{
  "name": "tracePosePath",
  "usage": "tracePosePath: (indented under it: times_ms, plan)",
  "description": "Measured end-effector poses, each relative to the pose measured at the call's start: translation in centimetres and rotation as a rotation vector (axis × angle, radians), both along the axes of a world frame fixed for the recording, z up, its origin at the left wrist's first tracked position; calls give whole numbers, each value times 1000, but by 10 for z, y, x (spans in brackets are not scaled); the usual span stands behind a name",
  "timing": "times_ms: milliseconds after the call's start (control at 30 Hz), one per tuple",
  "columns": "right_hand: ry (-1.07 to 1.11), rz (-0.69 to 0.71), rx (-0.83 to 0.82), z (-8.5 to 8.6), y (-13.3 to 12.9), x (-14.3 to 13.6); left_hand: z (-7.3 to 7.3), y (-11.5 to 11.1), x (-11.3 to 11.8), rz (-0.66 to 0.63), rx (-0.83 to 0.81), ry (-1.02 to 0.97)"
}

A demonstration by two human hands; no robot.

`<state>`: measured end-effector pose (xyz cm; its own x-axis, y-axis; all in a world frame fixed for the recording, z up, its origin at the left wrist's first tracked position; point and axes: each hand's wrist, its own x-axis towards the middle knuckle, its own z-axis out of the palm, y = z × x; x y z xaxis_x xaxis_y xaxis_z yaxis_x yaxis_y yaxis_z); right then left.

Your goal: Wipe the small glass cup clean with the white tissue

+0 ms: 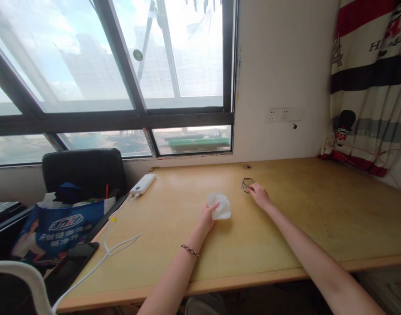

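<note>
My left hand (pixel 207 217) rests on the wooden desk (pixel 286 227) and grips the near edge of a crumpled white tissue (pixel 220 205). My right hand (pixel 258 194) reaches farther out, its fingertips pinching a pair of thin-framed glasses (pixel 247 184) that lie on the desk. A braided bracelet (pixel 190 250) circles my left wrist.
A white power bank (pixel 143 183) lies at the desk's back left, its white cable (pixel 115 245) trailing off the front edge. A black chair (pixel 84 170) holds a blue bag (pixel 56 227). A dark phone (pixel 77 253) lies beside the desk. A striped curtain (pixel 371 83) hangs at the right, wall sockets (pixel 279 115) behind.
</note>
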<state>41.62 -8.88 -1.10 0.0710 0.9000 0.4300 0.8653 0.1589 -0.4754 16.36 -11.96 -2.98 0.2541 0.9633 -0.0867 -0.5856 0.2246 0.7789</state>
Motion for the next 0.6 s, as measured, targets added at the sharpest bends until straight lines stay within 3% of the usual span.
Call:
tracePosePath:
  times_ms: [133,267,400,600]
  plan:
    - [-71,-177,-51,-10,28,65,2,1,-1,-2,-33,-36]
    - [-98,-299,-96,-21,42,109,5,1,-1,12,-55,-51]
    - [-129,-331,-105,-27,45,132,4,2,0,14,-75,-42]
    - [-163,-317,-117,-30,47,140,2,3,2,-10,-62,-48]
